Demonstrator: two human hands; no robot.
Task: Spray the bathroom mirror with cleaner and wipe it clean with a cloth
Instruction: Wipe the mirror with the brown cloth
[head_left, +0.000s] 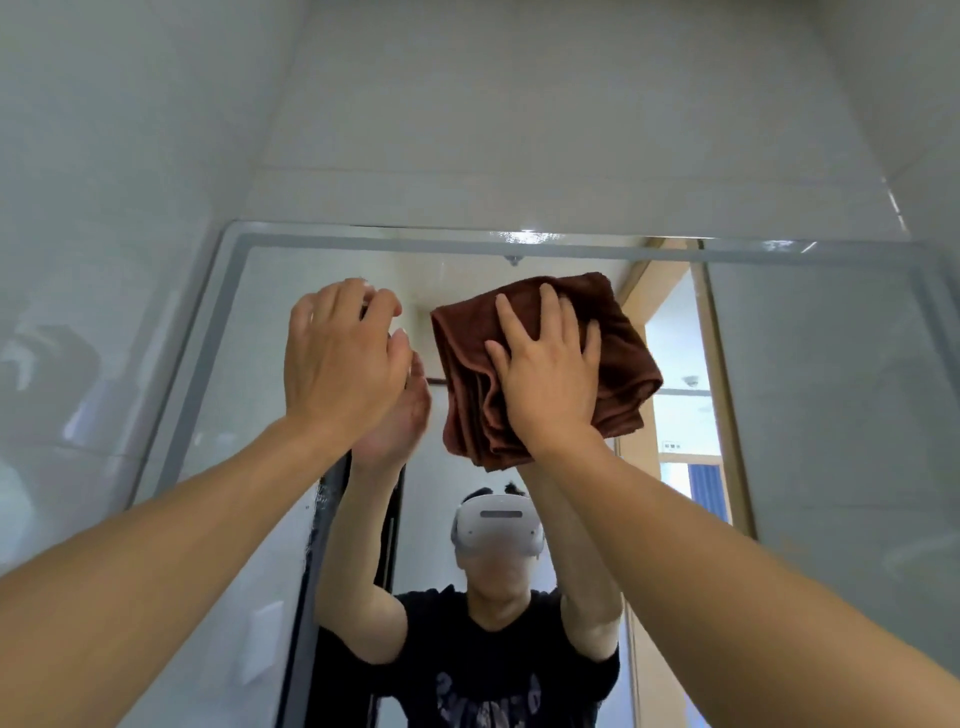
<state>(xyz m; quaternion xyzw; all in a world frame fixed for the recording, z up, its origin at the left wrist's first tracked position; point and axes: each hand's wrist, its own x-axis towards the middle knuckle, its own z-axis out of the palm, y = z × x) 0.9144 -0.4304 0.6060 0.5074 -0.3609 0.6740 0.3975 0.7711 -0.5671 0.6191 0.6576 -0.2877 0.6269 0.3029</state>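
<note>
The bathroom mirror (810, 395) fills the lower part of the view, with a grey frosted band along its top and left edges. A folded brown cloth (623, 343) lies flat against the upper middle of the glass. My right hand (550, 369) presses on the cloth with its fingers spread. My left hand (337, 358) is raised beside it, just left of the cloth, empty, its fingers loosely apart and close to the glass. No spray bottle is in view. The mirror shows the reflection of a person wearing a white headset, both arms raised.
White tiled wall (519, 130) rises above the mirror and another tiled wall (93, 260) closes in on the left. The reflection shows a dark door frame (317, 571) and a wooden doorway (717, 374) with a bright room behind.
</note>
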